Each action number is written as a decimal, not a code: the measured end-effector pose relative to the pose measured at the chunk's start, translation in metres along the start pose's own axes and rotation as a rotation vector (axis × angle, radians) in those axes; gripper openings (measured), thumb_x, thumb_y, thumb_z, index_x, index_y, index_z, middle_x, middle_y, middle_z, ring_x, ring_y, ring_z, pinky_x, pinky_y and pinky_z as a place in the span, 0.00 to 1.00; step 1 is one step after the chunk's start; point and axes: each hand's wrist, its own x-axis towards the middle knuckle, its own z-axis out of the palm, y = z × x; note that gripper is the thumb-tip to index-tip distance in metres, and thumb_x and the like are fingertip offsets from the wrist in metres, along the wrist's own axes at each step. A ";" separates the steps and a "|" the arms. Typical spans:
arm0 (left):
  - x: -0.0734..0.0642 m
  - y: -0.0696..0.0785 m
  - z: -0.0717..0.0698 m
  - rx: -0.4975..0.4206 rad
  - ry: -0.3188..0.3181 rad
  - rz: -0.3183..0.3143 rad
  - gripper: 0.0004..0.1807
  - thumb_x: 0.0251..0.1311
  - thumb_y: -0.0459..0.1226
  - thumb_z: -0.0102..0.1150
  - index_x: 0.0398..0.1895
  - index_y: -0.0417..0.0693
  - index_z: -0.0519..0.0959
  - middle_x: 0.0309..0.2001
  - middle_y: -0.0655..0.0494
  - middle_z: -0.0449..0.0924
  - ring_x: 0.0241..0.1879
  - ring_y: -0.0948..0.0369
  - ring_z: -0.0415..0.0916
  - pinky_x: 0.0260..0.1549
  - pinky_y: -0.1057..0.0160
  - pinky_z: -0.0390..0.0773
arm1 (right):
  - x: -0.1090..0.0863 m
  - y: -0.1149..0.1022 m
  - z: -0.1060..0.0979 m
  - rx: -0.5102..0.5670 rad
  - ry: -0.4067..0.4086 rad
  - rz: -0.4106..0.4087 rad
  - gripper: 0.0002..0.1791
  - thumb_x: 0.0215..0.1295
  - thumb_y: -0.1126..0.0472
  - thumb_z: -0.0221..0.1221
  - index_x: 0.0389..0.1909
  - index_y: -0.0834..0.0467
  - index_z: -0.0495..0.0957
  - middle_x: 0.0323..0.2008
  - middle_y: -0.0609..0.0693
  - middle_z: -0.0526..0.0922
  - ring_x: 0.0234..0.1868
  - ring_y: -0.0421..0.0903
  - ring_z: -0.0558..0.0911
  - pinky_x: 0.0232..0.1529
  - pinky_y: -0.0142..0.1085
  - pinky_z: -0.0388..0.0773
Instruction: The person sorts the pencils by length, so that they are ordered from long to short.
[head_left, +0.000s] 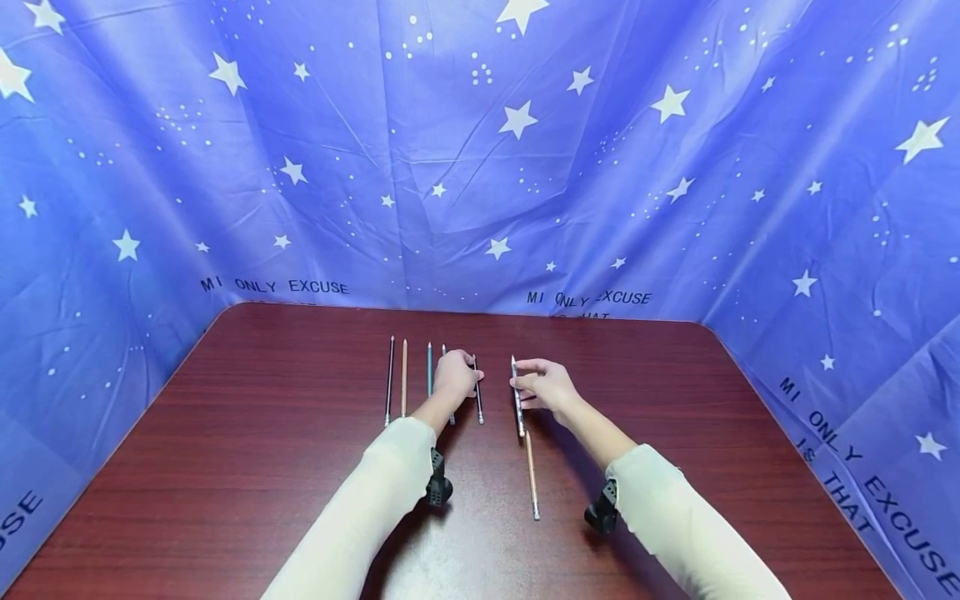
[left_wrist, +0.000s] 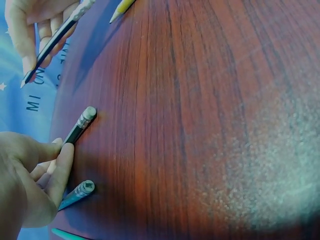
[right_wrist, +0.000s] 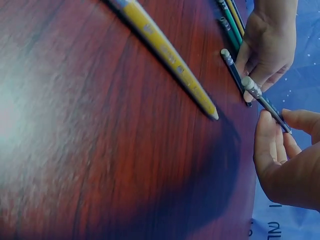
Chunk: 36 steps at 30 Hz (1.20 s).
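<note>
My left hand [head_left: 454, 374] pinches a dark pencil [head_left: 479, 402] between thumb and fingers, low at the table; its eraser end shows in the left wrist view. Another pencil [left_wrist: 78, 194] lies just beside that hand, partly hidden by it. To the right, my right hand [head_left: 549, 387] pinches a pencil with a dark and pale barrel [head_left: 517, 404], point away from me. In the right wrist view this pencil [right_wrist: 267, 105] appears lifted off the table. Nearer to me lies a yellow pencil [head_left: 532, 479], its tip close below the held pencil's eraser end.
Left of the left hand, a black pencil [head_left: 389, 383], a tan pencil [head_left: 404, 379] and a blue-green pencil [head_left: 430, 367] lie roughly parallel on the dark red wooden table [head_left: 300, 500]. A blue star-patterned curtain [head_left: 450, 167] stands behind and at both sides.
</note>
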 end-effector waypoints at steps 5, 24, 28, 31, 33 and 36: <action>0.003 -0.001 0.000 0.011 -0.005 -0.013 0.15 0.56 0.33 0.62 0.47 0.38 0.76 0.50 0.42 0.78 0.20 0.60 0.81 0.17 0.68 0.81 | 0.005 -0.001 0.008 -0.003 0.002 -0.021 0.24 0.57 0.69 0.59 0.56 0.67 0.70 0.24 0.45 0.80 0.21 0.39 0.77 0.26 0.33 0.83; 0.003 0.002 -0.003 0.024 -0.004 -0.021 0.14 0.55 0.32 0.63 0.45 0.38 0.76 0.47 0.42 0.79 0.19 0.58 0.81 0.18 0.67 0.81 | 0.035 0.002 0.025 0.022 0.057 0.036 0.23 0.57 0.70 0.59 0.55 0.64 0.72 0.25 0.49 0.80 0.19 0.39 0.77 0.20 0.30 0.80; 0.002 0.000 -0.001 0.039 -0.005 -0.013 0.15 0.55 0.32 0.63 0.45 0.38 0.75 0.47 0.42 0.79 0.19 0.58 0.81 0.18 0.67 0.81 | 0.038 0.004 0.029 0.001 0.056 0.042 0.23 0.57 0.70 0.59 0.55 0.64 0.72 0.22 0.49 0.78 0.19 0.39 0.76 0.20 0.30 0.80; 0.001 -0.001 0.000 0.045 -0.006 -0.012 0.15 0.56 0.33 0.63 0.45 0.38 0.75 0.47 0.43 0.79 0.19 0.59 0.81 0.18 0.67 0.81 | 0.038 0.004 0.032 -0.028 0.063 0.039 0.22 0.56 0.70 0.60 0.54 0.64 0.73 0.22 0.49 0.78 0.19 0.40 0.75 0.21 0.30 0.80; 0.001 -0.001 0.000 0.046 -0.004 -0.012 0.15 0.55 0.33 0.63 0.45 0.38 0.75 0.48 0.43 0.79 0.19 0.59 0.81 0.18 0.67 0.81 | 0.038 0.005 0.034 -0.042 0.067 0.036 0.22 0.56 0.71 0.60 0.54 0.64 0.74 0.22 0.50 0.79 0.18 0.40 0.75 0.20 0.31 0.80; 0.002 -0.001 0.000 0.049 0.004 -0.004 0.15 0.55 0.33 0.63 0.45 0.38 0.75 0.48 0.43 0.79 0.18 0.59 0.81 0.18 0.67 0.81 | 0.039 0.005 0.036 -0.047 0.074 0.029 0.21 0.55 0.71 0.61 0.52 0.64 0.74 0.23 0.51 0.80 0.18 0.40 0.75 0.19 0.30 0.79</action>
